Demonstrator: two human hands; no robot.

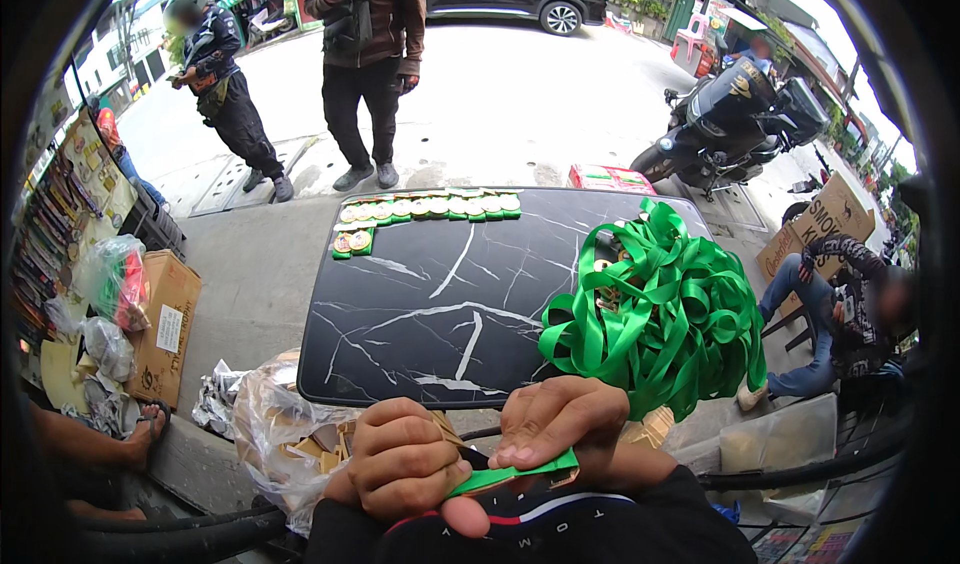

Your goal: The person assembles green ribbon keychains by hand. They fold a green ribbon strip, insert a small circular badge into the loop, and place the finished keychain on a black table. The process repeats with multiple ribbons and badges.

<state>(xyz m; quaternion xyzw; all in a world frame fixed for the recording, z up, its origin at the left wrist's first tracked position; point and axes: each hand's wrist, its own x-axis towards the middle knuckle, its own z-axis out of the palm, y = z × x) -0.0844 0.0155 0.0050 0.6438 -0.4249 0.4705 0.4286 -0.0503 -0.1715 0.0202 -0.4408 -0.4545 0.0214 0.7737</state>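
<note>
Close to my body, my left hand [408, 456] grips one end of a flat, folded green ribbon [492, 478], its thumb underneath. My right hand [562, 420] presses its fingers on the same ribbon from above. A thin brownish edge shows beneath the ribbon's right end; whether a medal is attached is hidden. Beyond my right hand, a large tangled heap of green ribbons [665, 314] covers the table's right side, with some medals [606, 289] showing among the loops. At the far left of the table lie gold-and-white medals [430, 207] in a row, with two more medals [352, 243] below it.
The black marble-patterned table [420, 304] stands in front of me. A plastic bag [285, 434] of small pieces is at its near left, beside a cardboard box [163, 329]. People stand beyond the table. A motorcycle [715, 124] and a seated person [850, 294] are to the right.
</note>
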